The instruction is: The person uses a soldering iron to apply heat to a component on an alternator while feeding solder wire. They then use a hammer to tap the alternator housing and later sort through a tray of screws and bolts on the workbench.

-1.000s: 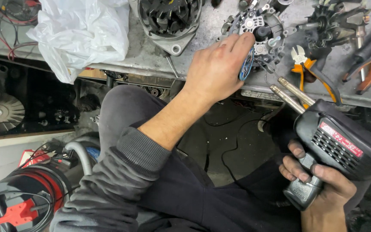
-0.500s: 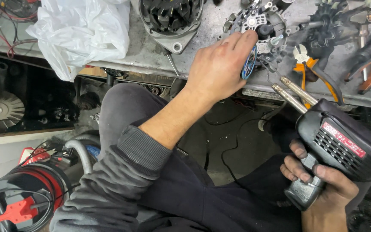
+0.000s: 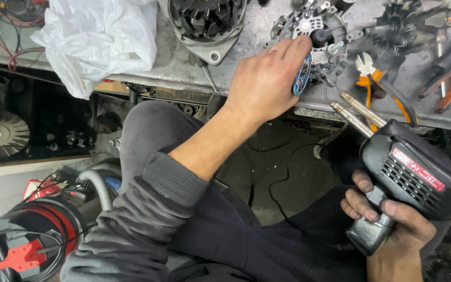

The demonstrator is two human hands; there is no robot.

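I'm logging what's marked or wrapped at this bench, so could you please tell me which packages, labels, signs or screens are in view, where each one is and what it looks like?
Label: narrow red strip with pale print, on the side of the black soldering gun gripped by the right hand.
Plastic bag: white, crumpled, on the bench's left end.
Red item with white markings: lower left, partly hidden; kind unclear.
No signs or screens.

The bench edge (image 3: 184, 83) is crowded: a white plastic bag (image 3: 97, 42) blocks the left, an alternator housing (image 3: 207, 23) sits beside it, and orange-handled cutters (image 3: 377, 86) and pliers (image 3: 447, 78) crowd the right. A bare strip of bench lies between bag and housing. The soldering gun (image 3: 413, 175) fills the lower right.
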